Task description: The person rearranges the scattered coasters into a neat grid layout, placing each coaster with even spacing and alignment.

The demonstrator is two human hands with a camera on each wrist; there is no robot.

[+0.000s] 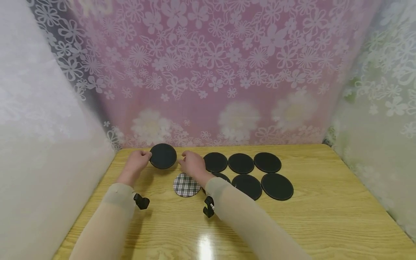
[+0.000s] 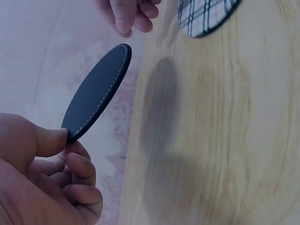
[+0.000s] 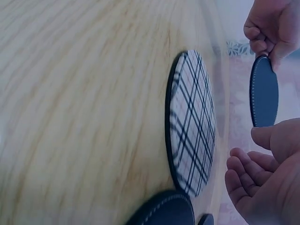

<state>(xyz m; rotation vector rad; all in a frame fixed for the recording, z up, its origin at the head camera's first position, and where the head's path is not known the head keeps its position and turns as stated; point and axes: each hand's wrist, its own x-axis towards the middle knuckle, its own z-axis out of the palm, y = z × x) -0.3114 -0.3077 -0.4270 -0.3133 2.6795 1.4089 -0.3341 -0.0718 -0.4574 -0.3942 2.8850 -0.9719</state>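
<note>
Between thumb and fingers, my left hand [image 1: 136, 163] pinches the left edge of a round black coaster [image 1: 163, 156] with pale stitching round its rim. The coaster is held up above the back left of the table, tilted, its dark face towards the head camera. My right hand [image 1: 194, 167] hovers just right of it, fingers loosely bent and holding nothing; the left wrist view shows a gap between this hand and the coaster. Below the hands a coaster with its plaid side up [image 1: 186, 185] lies on the table, also seen as a plaid disc [image 3: 193, 124] in the right wrist view.
Right of the plaid one, several black coasters [image 1: 246, 186] lie dark side up in two rows, one partly hidden under my right forearm. The wooden table [image 1: 325, 216] meets a pink flowered cloth [image 1: 208, 72] at its back edge. Pale cloth hangs at both sides.
</note>
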